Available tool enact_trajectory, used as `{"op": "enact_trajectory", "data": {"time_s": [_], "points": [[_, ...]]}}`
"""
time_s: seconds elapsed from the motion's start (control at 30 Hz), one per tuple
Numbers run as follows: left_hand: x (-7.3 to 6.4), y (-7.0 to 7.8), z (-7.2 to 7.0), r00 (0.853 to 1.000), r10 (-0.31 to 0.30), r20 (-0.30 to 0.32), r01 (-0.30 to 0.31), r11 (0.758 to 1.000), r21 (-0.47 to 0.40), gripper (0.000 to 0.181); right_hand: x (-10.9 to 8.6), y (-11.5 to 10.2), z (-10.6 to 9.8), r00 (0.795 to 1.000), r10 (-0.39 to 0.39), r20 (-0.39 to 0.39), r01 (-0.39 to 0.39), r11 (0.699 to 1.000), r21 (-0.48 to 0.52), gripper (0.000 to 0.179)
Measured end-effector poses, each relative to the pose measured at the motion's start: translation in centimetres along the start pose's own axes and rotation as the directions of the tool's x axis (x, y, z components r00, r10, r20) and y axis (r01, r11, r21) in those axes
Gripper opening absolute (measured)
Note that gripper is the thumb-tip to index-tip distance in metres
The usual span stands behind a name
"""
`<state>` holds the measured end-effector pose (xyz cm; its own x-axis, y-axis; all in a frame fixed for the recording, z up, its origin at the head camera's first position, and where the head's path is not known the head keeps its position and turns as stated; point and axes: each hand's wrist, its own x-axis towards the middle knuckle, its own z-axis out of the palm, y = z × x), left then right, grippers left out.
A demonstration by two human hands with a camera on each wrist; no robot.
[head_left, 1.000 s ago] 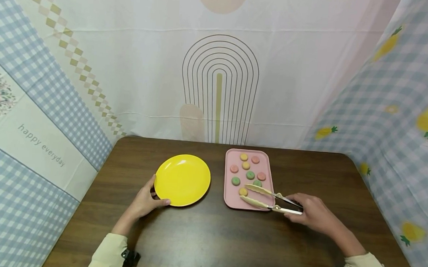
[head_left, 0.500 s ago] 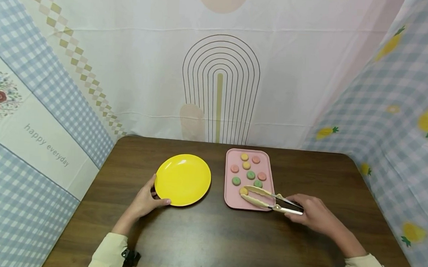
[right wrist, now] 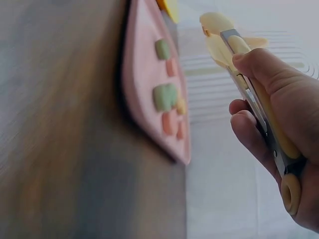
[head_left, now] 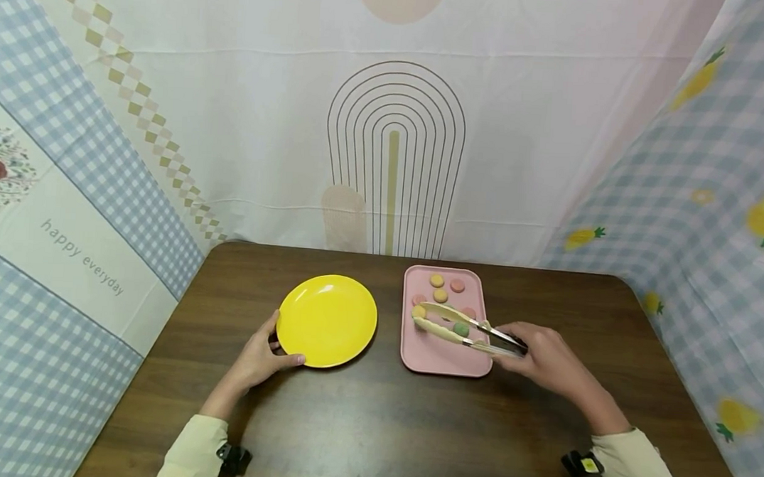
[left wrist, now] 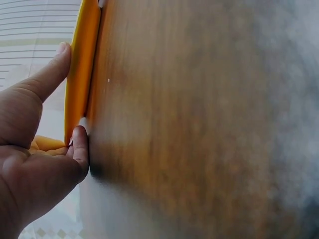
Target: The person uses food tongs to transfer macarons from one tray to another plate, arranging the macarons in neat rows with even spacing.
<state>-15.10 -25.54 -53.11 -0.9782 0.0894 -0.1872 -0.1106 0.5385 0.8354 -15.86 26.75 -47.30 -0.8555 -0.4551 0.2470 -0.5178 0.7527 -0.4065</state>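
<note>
In the head view my left hand point(head_left: 256, 361) holds the near-left rim of a round yellow plate point(head_left: 327, 321), which has nothing on it. The left wrist view shows the thumb point(left wrist: 56, 67) on the rim, with the other fingers curled at its edge. My right hand point(head_left: 546, 358) grips metal tongs point(head_left: 443, 332) with cream tips over the pink tray point(head_left: 437, 358). A yellow macaron point(head_left: 419, 312) sits pinched between the tong tips, raised above the tray. Around and under the tongs lie pink, green and yellow macarons, some partly hidden.
The brown wooden table point(head_left: 373, 430) carries plate and tray side by side, with a gap between them. A white patterned cloth point(head_left: 265, 134) hangs behind the table's far edge. Checked cloths hang at left and right.
The tongs have closed on the near yellow macaron and lifted it from the tray, moving up and left in the head view with my right hand. My left hand stays at the plate.
</note>
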Motion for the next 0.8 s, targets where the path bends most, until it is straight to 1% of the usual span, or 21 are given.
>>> {"op": "enact_trajectory", "data": {"time_s": [0.17,0.3,0.37,0.57,0.67,0.8], "points": [[0.0,-0.1,0.0,1.000,0.002,-0.007,-0.002,1.000,-0.014,0.120,2.9,-1.3,0.1,0.999,-0.042,0.009,0.042,0.998,0.039,0.038],[0.0,-0.2,0.0,1.000,0.000,0.001,0.000,1.000,-0.018,0.121,5.2,-2.6,0.6,0.998,-0.058,0.020,0.057,0.996,0.063,0.038],[0.0,-0.2,0.0,1.000,-0.001,0.002,0.001,1.000,-0.018,0.121,6.4,-3.1,0.8,0.997,-0.079,0.024,0.077,0.995,0.071,0.038],[-0.1,-0.2,-0.1,1.000,-0.012,-0.009,0.011,1.000,-0.014,0.120,9.8,-4.7,2.0,0.987,-0.148,0.056,0.141,0.983,0.114,0.022],[-0.1,-0.2,-0.1,1.000,-0.016,-0.008,0.015,1.000,-0.015,0.120,11.1,-5.6,2.8,0.983,-0.161,0.089,0.149,0.980,0.134,0.019],[0.0,-0.1,0.1,1.000,-0.022,-0.006,0.022,1.000,-0.010,0.121,12.6,-6.7,4.0,0.981,-0.142,0.132,0.121,0.981,0.153,0.018]]}}
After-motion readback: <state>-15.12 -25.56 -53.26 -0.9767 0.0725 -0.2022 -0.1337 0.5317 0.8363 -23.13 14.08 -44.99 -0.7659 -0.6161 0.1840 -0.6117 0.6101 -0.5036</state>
